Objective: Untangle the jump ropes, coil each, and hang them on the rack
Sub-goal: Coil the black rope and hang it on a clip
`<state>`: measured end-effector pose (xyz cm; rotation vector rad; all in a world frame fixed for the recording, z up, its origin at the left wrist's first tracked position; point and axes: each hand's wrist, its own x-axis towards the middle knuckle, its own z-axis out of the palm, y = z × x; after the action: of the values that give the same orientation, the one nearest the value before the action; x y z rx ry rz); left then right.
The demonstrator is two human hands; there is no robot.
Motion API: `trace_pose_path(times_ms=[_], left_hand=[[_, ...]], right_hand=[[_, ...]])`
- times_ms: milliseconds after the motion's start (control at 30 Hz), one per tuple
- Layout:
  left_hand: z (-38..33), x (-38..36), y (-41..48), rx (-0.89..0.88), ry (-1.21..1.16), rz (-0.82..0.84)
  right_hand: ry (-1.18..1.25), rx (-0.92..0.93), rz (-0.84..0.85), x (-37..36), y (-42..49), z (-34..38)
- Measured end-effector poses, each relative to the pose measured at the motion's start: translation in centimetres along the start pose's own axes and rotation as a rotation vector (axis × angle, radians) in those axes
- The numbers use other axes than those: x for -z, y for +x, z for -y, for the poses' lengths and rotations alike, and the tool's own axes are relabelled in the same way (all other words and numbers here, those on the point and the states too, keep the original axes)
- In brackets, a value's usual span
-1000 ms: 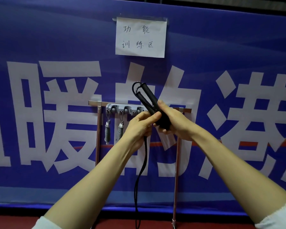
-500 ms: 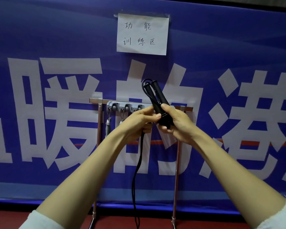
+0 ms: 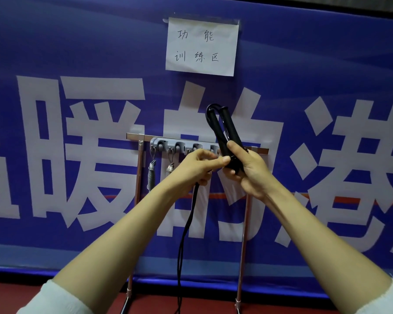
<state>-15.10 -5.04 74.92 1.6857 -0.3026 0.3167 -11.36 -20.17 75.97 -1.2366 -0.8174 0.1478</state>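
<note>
handles (image 3: 227,132) in right hand (image 3: 250,175), cord (image 3: 186,225) in left hand (image 3: 196,169)

Rope (image 3: 187,223) runs off bottom edge; rack (image 3: 161,143) hook strip partly hidden behind left hand (image 3: 197,171); rack feet cropped.

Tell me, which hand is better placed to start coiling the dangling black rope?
Probably the left hand: it holds the rope just below the handles, with the slack hanging beneath it. The right hand is occupied gripping both handles.
</note>
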Motion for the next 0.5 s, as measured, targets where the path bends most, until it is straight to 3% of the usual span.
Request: trace_pose_path(times_ms=[100, 233, 500], left_hand=[[0.3, 0.4, -0.4, 0.014, 0.013, 0.164], [1.5, 1.4, -1.1, 0.013, -0.160, 0.298], [2.2, 3.0, -1.1, -0.261, 0.157, 0.134]], right_hand=[[-0.056, 0.017, 0.007, -0.1, -0.1, 0.3], [-0.074, -0.020, -0.015, -0.1, -0.1, 1.4], [-0.144, -0.181, 0.240, -1.4, -1.6, 2.7]])
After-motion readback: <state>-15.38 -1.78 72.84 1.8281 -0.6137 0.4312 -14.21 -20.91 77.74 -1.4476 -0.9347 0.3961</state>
